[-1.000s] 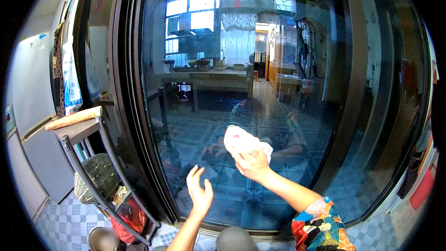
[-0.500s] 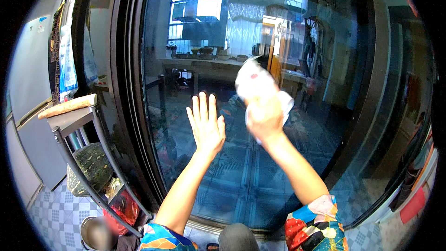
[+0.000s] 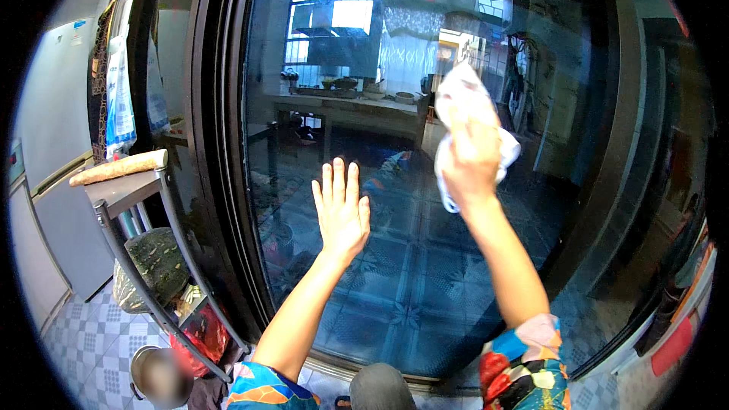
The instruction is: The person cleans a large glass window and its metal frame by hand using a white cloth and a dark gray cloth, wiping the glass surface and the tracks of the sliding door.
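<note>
A large dark-framed glass door pane point(image 3: 410, 258) stands in front of me, with a room, a counter and windows showing in the glass. My left hand point(image 3: 342, 212) lies flat on the pane, fingers stretched upward and apart, holding nothing. Higher and to the right, my right hand point(image 3: 472, 159) grips a white cloth point(image 3: 465, 91) against the glass. Part of the cloth sticks up above the fingers, and more hangs out on both sides of the hand. The hand hides the middle of the cloth.
At the left, a grey metal-legged stand point(image 3: 121, 197) carries a long pale brown root-like piece point(image 3: 120, 168). Beneath it sit a green pumpkin point(image 3: 156, 266), a red plastic bag point(image 3: 203, 338) and a metal pot point(image 3: 144, 372). A pale refrigerator point(image 3: 64, 220) stands at the far left.
My right hand has moved up and to the right across the glass with the white cloth. My left hand stays flat in nearly the same place. The view has shifted slightly.
</note>
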### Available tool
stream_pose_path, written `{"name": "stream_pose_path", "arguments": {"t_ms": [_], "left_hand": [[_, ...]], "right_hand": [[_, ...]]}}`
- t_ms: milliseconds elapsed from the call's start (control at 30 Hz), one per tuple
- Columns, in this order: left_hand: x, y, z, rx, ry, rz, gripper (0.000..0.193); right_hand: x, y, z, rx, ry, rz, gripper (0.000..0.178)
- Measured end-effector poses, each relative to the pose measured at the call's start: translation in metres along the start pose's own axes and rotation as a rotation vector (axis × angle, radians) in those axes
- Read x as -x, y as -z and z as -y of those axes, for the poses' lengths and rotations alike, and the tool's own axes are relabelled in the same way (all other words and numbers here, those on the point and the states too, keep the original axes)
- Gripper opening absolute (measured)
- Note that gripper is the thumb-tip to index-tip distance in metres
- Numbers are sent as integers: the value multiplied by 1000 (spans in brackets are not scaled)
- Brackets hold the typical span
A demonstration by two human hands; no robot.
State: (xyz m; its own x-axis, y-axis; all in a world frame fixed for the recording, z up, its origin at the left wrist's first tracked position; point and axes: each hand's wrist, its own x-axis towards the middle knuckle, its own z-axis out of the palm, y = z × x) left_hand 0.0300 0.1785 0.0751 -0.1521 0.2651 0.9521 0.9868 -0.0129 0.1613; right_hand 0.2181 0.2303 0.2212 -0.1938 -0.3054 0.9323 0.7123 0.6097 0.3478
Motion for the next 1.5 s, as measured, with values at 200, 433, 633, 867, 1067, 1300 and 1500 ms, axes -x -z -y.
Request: {"name": "stream_pose_path", "arguments": {"t_ms": [200, 433, 633, 867, 1067, 1300, 1500], "left_hand": [[2, 14, 16, 24, -86, 77, 65], [-27, 32, 65, -2, -345, 63, 65], [-85, 35, 64, 41, -358, -86, 63], [-86, 30, 65, 63, -373, -133, 58], [-83, 31, 68, 44, -367, -123, 59], [-84, 29, 68, 21, -390, -141, 59], [-82, 28, 66, 8, -375, -143, 58]], "right_hand": [[7, -61, 99, -363, 167, 177, 44], [25, -17, 61, -197, 168, 111, 33], [-12, -16, 38, 148, 4, 6, 52], [-28, -47, 87, -68, 194, 104, 39], [-58, -47, 45, 36, 237, -40, 32], [-19, -44, 68, -2, 188, 35, 35], [-45, -51, 50, 61, 188, -19, 35]]}}
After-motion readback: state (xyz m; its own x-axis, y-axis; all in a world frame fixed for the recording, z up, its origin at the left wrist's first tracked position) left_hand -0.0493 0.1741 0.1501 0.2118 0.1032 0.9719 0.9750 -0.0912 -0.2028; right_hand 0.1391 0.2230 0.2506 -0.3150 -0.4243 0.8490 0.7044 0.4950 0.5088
